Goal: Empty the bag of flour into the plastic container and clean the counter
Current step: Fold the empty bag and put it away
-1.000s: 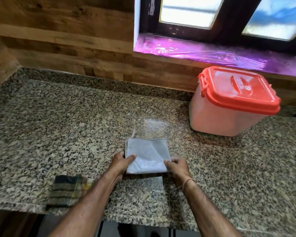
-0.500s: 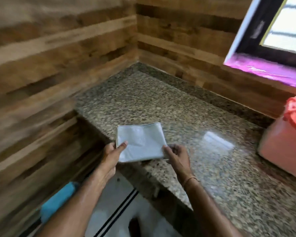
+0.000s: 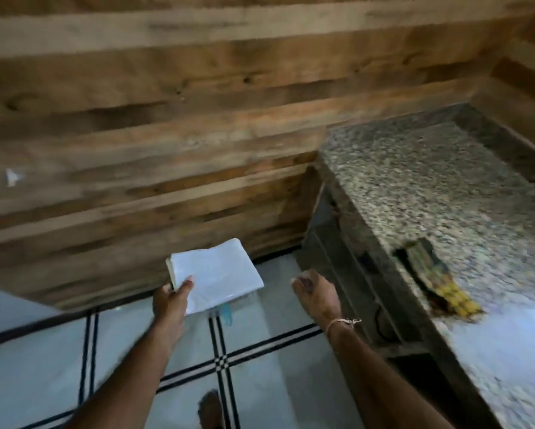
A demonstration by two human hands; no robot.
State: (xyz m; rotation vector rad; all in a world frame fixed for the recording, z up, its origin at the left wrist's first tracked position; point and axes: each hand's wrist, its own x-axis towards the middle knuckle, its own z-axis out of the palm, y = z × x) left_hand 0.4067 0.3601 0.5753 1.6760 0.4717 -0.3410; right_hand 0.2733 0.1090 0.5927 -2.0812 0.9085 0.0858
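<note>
My left hand (image 3: 171, 300) holds the folded, flat white flour bag (image 3: 215, 278) out over the floor, away from the counter, thumb on top of its near corner. My right hand (image 3: 317, 297) is beside it to the right, off the bag, holding nothing; its fingers are curled and blurred. The granite counter (image 3: 430, 187) runs along the right side of the view. The plastic container is out of view.
A folded striped cloth (image 3: 436, 277) lies at the counter's front edge. A wood-panelled wall (image 3: 167, 119) fills the left and back. Below is a pale tiled floor (image 3: 43, 366) with black lines, something blue (image 3: 227, 312) under the bag, and open shelves (image 3: 352, 274) beneath the counter.
The view swung left from the counter toward the wall and floor. The bag left the counter and is carried left over the floor. My right hand let go of it; the container left the view.
</note>
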